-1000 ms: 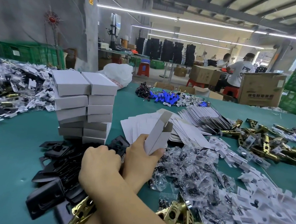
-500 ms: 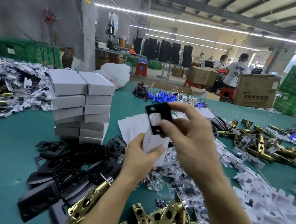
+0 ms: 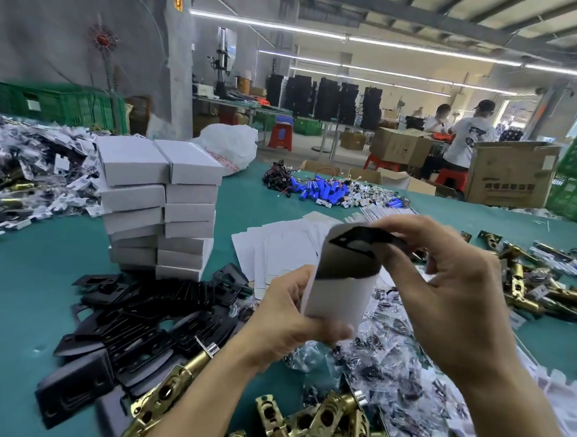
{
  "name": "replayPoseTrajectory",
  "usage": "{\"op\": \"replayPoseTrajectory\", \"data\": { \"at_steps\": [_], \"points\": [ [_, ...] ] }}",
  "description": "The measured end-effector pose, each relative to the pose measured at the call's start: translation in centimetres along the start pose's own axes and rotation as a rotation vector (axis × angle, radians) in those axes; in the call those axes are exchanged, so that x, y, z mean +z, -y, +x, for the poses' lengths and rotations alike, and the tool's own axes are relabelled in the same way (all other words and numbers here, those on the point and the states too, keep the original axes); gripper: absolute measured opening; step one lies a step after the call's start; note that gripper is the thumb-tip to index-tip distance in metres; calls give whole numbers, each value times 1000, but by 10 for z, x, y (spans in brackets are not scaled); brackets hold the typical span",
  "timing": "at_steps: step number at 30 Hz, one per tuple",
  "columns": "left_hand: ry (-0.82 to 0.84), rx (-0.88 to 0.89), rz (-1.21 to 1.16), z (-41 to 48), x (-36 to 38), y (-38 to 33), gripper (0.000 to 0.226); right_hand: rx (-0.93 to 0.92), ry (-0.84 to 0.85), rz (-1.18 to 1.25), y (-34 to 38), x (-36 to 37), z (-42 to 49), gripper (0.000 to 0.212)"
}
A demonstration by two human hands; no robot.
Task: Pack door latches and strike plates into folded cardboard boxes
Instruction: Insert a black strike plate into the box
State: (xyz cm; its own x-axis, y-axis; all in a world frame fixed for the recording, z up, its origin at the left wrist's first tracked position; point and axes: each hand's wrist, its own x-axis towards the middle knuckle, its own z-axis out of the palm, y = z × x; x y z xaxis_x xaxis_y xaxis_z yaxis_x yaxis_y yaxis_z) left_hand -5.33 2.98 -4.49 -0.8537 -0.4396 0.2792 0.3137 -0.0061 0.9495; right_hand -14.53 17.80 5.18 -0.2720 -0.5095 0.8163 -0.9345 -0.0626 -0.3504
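Box [image 3: 340, 299] upright in grip of left hand [image 3: 286, 321], strike plate [image 3: 363, 238] crosswise atop (right hand [image 3: 451, 296] pinch).

strike plate [image 3: 363, 238]: motion-blurred, end under right hand [image 3: 451, 289] | brass latches [image 3: 318, 423]: cut by bottom edge

Factory hall: strip lights [image 3: 359, 40] across the top, grey wall [image 3: 56, 18] upper left, green crate [image 3: 51, 102] middle left, red stool [image 3: 281, 135] centre.

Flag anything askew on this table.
The stack of white boxes is uneven: its left column's upper boxes jut out leftward past the lower ones and sit tilted. Nothing else stands out.
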Motion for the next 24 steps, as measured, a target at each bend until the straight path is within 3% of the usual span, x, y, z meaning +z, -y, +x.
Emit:
{"op": "replayPoseTrajectory", "data": {
  "at_steps": [4, 8, 15, 19, 24],
  "points": [
    [-23, -1, -12, 1, 4, 1, 45, 82, -33, 123, 4, 0, 1, 11],
    [-42, -33, -10, 1, 5, 2, 36, 179, 50, 161, -1, -1, 1, 14],
    [-45, -53, 49, 0, 6, 2, 35, 99, 177, -82, -9, 2, 1, 33],
    [-47, -46, 60, -1, 8, 3, 35, 49, 262, -217, -11, 6, 1, 30],
    [-61, -56, 62, -1, 9, 2, 36, 130, 207, -234, -17, 11, 2, 20]
  ]
}}
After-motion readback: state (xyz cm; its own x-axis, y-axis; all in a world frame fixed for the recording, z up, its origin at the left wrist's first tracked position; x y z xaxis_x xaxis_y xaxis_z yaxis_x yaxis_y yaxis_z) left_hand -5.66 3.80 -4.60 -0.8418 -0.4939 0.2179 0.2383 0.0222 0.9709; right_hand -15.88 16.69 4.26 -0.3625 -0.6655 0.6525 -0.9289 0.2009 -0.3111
